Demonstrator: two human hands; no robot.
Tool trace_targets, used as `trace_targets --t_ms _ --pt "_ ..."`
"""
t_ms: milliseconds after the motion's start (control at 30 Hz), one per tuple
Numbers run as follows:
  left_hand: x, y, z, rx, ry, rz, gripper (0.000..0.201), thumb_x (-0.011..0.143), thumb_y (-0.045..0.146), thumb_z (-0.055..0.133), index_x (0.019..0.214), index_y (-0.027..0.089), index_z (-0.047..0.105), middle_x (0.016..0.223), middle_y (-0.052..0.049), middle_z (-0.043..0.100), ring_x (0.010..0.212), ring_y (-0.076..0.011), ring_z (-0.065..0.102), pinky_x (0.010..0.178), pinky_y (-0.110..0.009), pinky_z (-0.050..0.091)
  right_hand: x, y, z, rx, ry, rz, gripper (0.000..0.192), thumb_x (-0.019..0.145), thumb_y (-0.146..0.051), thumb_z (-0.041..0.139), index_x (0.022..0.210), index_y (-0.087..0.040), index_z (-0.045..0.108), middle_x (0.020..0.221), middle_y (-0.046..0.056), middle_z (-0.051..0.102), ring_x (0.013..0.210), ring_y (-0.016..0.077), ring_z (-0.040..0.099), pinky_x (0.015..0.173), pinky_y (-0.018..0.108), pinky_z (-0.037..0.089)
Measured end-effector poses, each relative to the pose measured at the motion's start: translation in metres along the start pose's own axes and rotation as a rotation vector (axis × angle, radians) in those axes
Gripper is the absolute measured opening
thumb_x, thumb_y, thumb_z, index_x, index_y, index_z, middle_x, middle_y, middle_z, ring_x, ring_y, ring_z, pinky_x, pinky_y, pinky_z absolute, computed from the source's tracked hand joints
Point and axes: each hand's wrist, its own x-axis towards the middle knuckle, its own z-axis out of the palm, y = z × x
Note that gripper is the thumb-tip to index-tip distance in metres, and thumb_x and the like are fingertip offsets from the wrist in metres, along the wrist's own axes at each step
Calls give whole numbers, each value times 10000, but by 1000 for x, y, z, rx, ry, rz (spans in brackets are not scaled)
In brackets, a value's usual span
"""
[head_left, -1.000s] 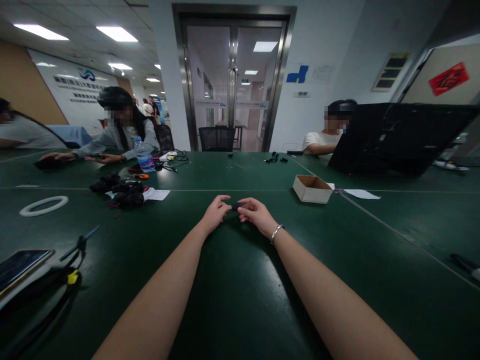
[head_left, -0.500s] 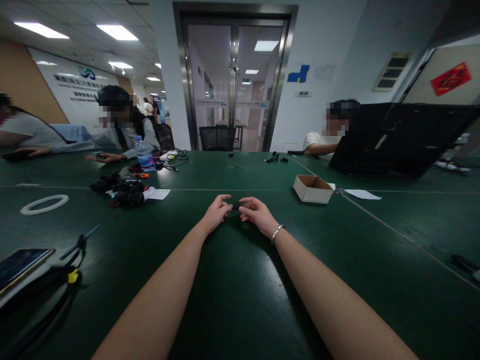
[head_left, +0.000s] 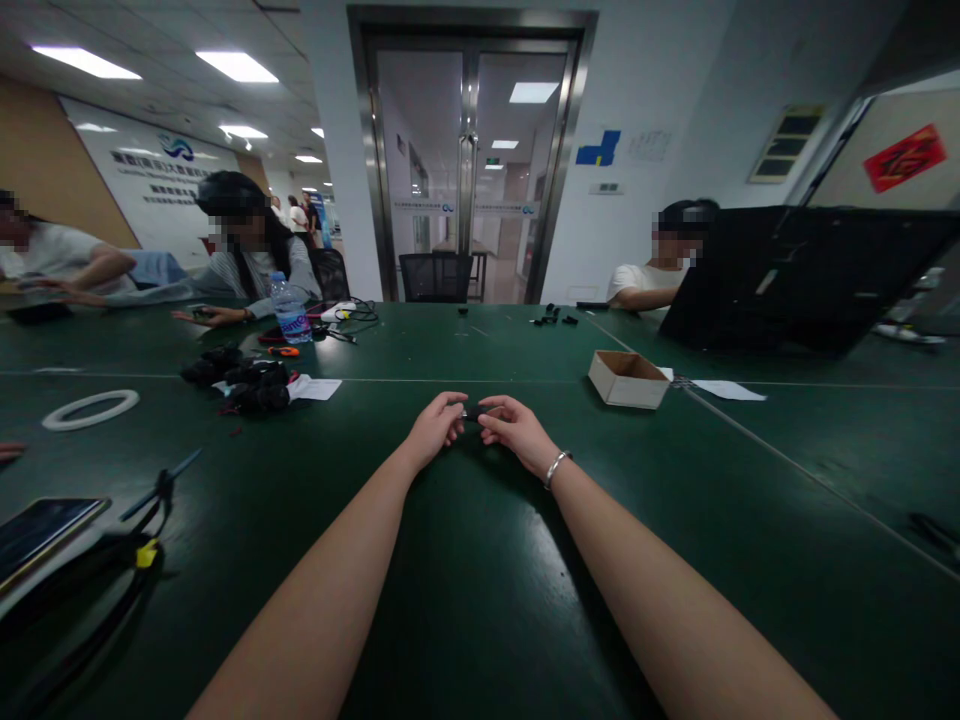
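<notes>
The left hand [head_left: 433, 428] and the right hand [head_left: 517, 432] met over the dark green table [head_left: 480, 560], both pinching a small black part [head_left: 472, 412] between their fingertips, just above the tabletop at the middle of the view. A silver bracelet [head_left: 554, 466] circled the right wrist. An open brown cardboard box [head_left: 628, 378] sat well to the right of the hands, with a white paper sheet [head_left: 727, 390] beyond it. To the left lay a heap of black parts [head_left: 244, 385], a white tape ring [head_left: 90, 409], a clear plastic water bottle [head_left: 286, 310] and a dark smartphone [head_left: 41, 528]. Other people sat along the far edge.
</notes>
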Motion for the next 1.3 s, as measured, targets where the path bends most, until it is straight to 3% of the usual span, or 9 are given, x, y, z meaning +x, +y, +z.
trace_targets --t_ms 267,500,733,1100,1200,1300 --pt "0 2 -1 2 0 -4 284 813 261 478 1072 156 529 627 22 530 444 -71 437 401 -164 321 0 0 0 -5 -6 8 415 637 -273 802 978 -165 593 730 -5 607 598 99 603 546 203 518" --pt "-1 2 -1 9 -31 -12 288 830 337 485 1039 147 543 545 38 497 405 -69 410 401 -166 298 0 1 -1 -9 -8 8 392 657 -269 793 982 -167 597 719 -4 601 601 106 606 540 213 522" --pt "-1 3 0 12 -10 -13 285 851 309 413 1045 140 535 543 35 495 394 -69 408 389 -165 301 0 0 0 -3 -14 7 398 648 -267 796 976 -167 595 714 -9 601 596 100 604 539 199 516" --pt "-3 5 0 22 -15 -15 275 822 270 460 1057 156 546 641 14 535 454 -69 454 418 -162 336 1 1 0 0 -5 8 404 640 -270 799 973 -166 596 720 -4 605 595 101 606 537 195 516" --pt "-4 6 0 19 -24 -22 280 848 298 414 1033 143 555 570 22 493 428 -73 424 407 -163 320 1 1 0 -12 -13 8 402 646 -274 795 979 -165 598 714 -4 604 596 101 605 538 197 517" --pt "-4 6 -1 4 2 -15 279 800 273 475 1044 167 562 667 10 527 470 -69 455 412 -159 332 1 1 0 -9 -10 5 391 653 -269 792 977 -169 596 724 -3 605 594 100 603 533 200 517"
